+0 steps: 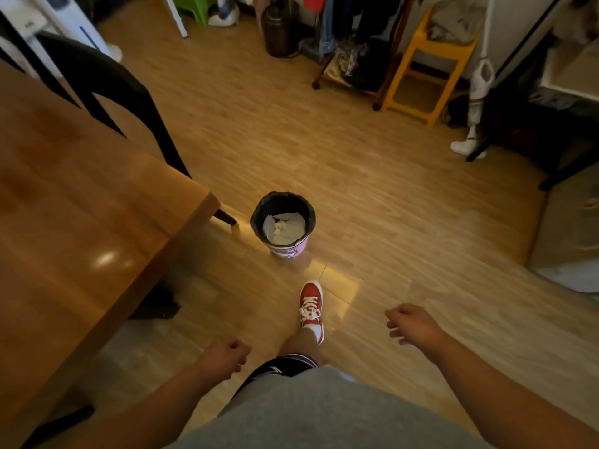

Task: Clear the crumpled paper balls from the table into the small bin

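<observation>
A person stands on a wooden floor point(372, 196) beside the table point(74, 222), left hand point(227, 354) and right hand point(411, 324) both curled shut and holding nothing. Ahead, crumpled paper point(284, 229) sits inside the bin point(282, 222).

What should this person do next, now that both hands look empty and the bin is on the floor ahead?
Probably turn left toward the table and check it for more paper. Both the left hand and right hand hang loosely curled with nothing seen in them, white crumpled paper already lies in the small bin, and the visible tabletop shows no balls, though part is out of view.
</observation>
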A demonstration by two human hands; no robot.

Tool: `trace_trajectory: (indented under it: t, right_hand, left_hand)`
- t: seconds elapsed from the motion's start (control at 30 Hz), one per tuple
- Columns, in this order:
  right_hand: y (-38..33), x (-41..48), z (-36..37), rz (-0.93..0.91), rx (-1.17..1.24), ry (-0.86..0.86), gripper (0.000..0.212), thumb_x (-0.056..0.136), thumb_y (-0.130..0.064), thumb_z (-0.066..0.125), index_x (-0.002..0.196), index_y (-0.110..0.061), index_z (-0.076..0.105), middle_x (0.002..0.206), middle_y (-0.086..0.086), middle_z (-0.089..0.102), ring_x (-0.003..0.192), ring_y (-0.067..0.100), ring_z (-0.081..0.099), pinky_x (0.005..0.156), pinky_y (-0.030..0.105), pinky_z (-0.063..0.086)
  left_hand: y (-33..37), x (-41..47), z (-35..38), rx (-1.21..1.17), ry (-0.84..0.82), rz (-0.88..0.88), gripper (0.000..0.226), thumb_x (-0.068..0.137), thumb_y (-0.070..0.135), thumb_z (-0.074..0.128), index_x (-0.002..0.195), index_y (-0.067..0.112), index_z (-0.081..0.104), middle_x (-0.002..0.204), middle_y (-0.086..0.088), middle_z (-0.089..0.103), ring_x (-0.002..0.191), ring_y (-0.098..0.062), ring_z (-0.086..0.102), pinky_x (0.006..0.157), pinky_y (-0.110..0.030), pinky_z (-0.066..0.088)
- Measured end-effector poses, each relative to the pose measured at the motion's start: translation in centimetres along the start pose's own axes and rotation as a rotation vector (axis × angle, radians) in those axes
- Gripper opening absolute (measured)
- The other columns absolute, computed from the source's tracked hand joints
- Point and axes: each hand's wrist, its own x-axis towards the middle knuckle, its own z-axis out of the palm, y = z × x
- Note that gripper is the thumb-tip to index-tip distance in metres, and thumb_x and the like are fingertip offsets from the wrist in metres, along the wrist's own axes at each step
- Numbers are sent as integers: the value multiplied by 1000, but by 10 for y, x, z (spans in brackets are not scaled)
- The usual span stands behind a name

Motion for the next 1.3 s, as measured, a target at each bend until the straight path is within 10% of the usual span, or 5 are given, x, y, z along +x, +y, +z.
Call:
trace_trajectory:
  t: [0.87,1.3]
  right_hand:
    - [-149,218,-276,165,-133,97,24,91,-28,60,82,-6,63,81,17,70,66,31,64,57,32,44]
    - [-403,358,-329,-110,-443,-108,25,90,-26,60,83,-2,64,82,20,69,74,33,66,66,35,45]
  left_hand:
    - [500,185,-32,68,-22,227,31,93,38,56,87,9,64,92,-11,71,86,-24,68,67,-30,51]
    - [513,223,-72,3,158,-17,23,92,26,57,80,7,60,85,-18,68,77,-24,62,68,-33,48]
